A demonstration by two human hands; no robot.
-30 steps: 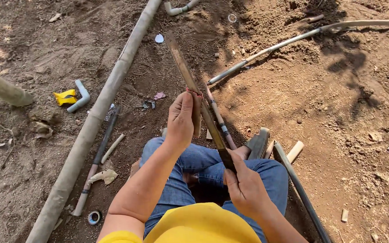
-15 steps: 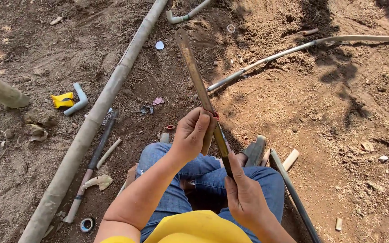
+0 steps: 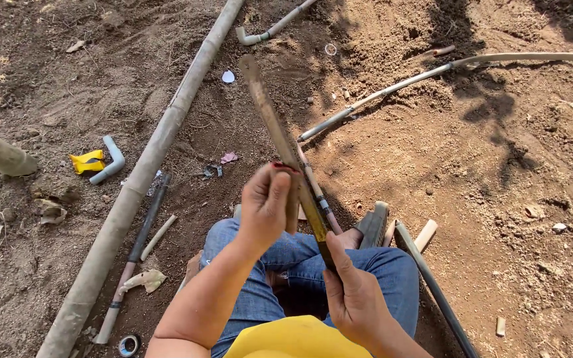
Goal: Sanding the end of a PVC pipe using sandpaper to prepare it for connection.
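A long, flat, dirty blade-like tool [image 3: 274, 126] points away from me over the soil. My right hand [image 3: 356, 299] grips its near end just above my knee. My left hand [image 3: 266, 202] is closed around the tool's middle, thumb on top, with red-painted nails showing. Beneath the tool a thin pipe [image 3: 316, 191] with dark tape bands runs toward my lap. I sit on the dirt in blue jeans [image 3: 382, 265] and a yellow shirt [image 3: 296, 339].
A thick grey pipe [image 3: 147, 174] runs diagonally on my left. A grey elbow fitting [image 3: 111, 159] and a yellow object [image 3: 86, 161] lie beyond it. A long thin pipe [image 3: 445, 69] crosses upper right. A dark hose [image 3: 432, 285], a tape roll [image 3: 127, 345] and short pipe offcuts lie nearby.
My left hand slid from the tool's side to wrap over its middle. The tool's far tip swung slightly to the right and rose in view.
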